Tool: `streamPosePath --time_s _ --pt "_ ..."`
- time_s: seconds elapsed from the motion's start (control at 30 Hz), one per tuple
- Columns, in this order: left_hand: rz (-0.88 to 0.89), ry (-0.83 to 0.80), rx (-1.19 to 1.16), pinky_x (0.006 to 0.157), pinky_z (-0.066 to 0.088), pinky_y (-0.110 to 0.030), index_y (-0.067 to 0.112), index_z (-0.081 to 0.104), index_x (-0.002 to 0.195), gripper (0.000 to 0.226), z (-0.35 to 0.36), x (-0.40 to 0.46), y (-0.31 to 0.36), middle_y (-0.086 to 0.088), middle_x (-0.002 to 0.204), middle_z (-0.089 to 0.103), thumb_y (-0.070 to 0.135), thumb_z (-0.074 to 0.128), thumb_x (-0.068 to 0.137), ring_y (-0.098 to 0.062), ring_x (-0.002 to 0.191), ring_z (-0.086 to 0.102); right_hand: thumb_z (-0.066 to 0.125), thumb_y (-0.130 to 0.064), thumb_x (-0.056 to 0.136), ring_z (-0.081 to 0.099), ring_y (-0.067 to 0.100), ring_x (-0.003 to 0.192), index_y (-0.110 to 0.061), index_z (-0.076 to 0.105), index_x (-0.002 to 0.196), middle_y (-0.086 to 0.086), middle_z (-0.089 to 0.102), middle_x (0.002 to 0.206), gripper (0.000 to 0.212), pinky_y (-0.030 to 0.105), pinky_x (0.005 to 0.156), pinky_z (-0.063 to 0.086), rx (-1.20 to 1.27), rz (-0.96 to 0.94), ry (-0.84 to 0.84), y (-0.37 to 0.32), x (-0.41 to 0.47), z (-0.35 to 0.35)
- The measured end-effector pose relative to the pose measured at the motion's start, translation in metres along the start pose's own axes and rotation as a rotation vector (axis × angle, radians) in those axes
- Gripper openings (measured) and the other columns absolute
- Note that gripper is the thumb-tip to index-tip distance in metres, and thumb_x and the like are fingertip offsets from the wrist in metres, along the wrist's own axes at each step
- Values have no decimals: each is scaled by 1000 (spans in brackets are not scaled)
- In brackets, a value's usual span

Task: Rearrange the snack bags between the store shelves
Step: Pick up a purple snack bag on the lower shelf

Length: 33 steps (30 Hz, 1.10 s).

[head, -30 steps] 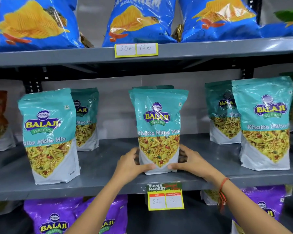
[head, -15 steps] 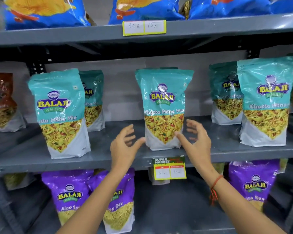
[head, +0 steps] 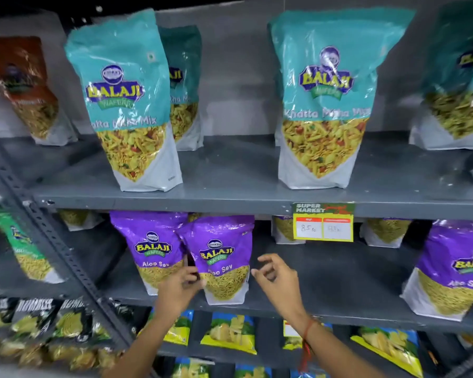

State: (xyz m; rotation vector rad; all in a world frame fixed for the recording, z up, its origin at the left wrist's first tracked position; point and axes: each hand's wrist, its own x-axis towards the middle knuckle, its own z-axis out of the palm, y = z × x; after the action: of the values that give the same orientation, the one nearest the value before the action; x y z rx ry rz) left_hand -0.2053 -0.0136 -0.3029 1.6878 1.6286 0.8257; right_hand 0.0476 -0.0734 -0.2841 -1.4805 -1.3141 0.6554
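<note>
Two purple Aloo Sev bags stand side by side on the lower shelf. The front one overlaps the other. My left hand is at the front bag's lower left edge, fingers spread and touching it. My right hand hovers just right of that bag, fingers apart, holding nothing. On the shelf above stand teal Khatta Mitha Mix bags, one at the left and one at the centre right.
A yellow price tag hangs from the upper shelf's edge. Another purple bag stands at the right. A slotted metal upright slants down the left. Small yellow and blue snack packs fill the shelf below.
Both hands have left the centre teal bag, which stays upright on its shelf, and dropped to the purple Aloo Sev bag one shelf down. My view has tilted downward.
</note>
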Motion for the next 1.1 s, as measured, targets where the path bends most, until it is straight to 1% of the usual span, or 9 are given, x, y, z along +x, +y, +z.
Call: streamPosePath --time_s 0.07,0.13,0.2,0.37,0.5,0.63,0.83,0.93,1.1 --pt "-141 -175 7 79 54 -29 9 56 130 99 11 7 -24 -12 109 67 52 87 46 -15 94 66 83 -24 74 64 1 66 -20 56 124 -11 68 87 57 23 66 51 -89 165 -143 31 17 15" --pt "-227 -232 -100 73 57 -32 3 42 139 95 22 14 -33 -15 117 58 28 90 60 -27 105 59 83 -22 73 68 16 90 -14 42 141 4 63 114 80 28 80 54 -118 273 -286 50 30 30" --pt "-240 -229 -164 66 55 -23 4 38 140 82 31 23 -34 -19 124 57 2 81 70 -31 108 59 81 -18 75 64 27 112 -11 37 143 10 59 126 81 37 93 52 -116 315 -365 58 37 42" --pt "-199 -167 -247 85 54 -36 10 58 111 56 48 34 -32 -17 108 71 8 87 63 -34 104 67 79 -18 74 72 23 99 -20 58 112 8 73 114 43 42 90 56 -151 247 -391 70 43 54" --pt "-175 -149 -282 77 57 -27 22 62 103 77 65 29 -27 -1 93 76 45 90 35 -19 91 73 76 -27 67 76 19 88 -26 63 107 2 77 107 43 46 82 60 -147 231 -326 93 40 45" --pt "-112 -183 -274 70 55 -16 21 64 109 61 95 23 -4 0 98 75 25 90 54 -5 86 72 76 -17 69 75 8 83 -50 60 86 -11 76 90 42 44 85 61 -133 237 -228 105 38 6" --pt "-69 -230 -313 69 55 -14 28 63 104 71 152 22 34 1 92 75 45 85 39 5 76 71 74 -18 73 76 6 85 -40 65 97 -11 77 92 34 42 82 61 -174 237 -148 123 33 -64" --pt "-65 -242 -276 83 59 -34 38 64 99 66 172 17 43 2 98 76 57 85 39 -6 86 72 72 -20 74 76 11 88 -38 67 96 -4 79 97 29 39 83 62 -186 245 -103 128 29 -85" --pt "-59 -220 -272 88 58 -40 34 63 108 77 182 13 54 3 104 74 64 81 40 -9 92 71 75 -8 79 76 13 93 -46 61 92 -3 78 98 43 35 89 60 -167 260 -109 129 28 -98"
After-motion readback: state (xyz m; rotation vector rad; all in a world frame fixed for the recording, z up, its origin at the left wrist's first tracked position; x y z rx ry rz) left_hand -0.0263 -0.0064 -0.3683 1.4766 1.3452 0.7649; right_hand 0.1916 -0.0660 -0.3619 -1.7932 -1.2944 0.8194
